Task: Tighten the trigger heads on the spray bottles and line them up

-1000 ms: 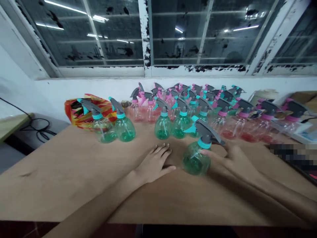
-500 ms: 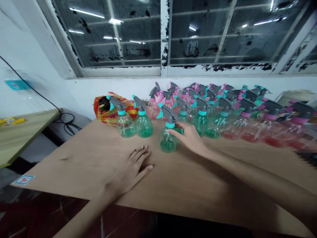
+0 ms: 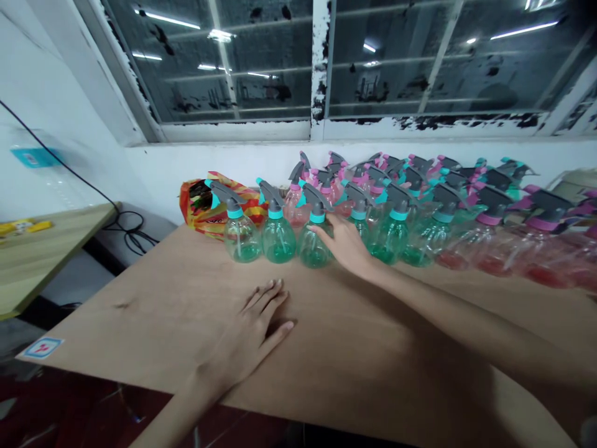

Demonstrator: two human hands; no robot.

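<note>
My right hand [image 3: 349, 246] is closed around the neck and upper side of a clear spray bottle [image 3: 315, 246] with a turquoise collar, a grey trigger head and green liquid inside. That bottle stands upright in the front row. To its left are two similar bottles, a green-tinted spray bottle [image 3: 278, 239] and a clearer spray bottle [image 3: 242, 239]. Just right of my hand is another green spray bottle [image 3: 390, 236]. My left hand [image 3: 254, 326] lies flat on the brown table [image 3: 153, 317], fingers spread, holding nothing.
Several pink-collared spray bottles [image 3: 543, 246] with red liquid continue the row rightward, with more behind. A red and yellow bag [image 3: 196, 214] lies at the back left. A lighter wooden table [image 3: 60, 242] and a black cable [image 3: 133, 227] are left. The window wall [image 3: 158, 165] borders the back.
My right hand has moved the spray bottle away from me, back into line with the front row. My left hand stays flat on the table. The view has shifted slightly.
</note>
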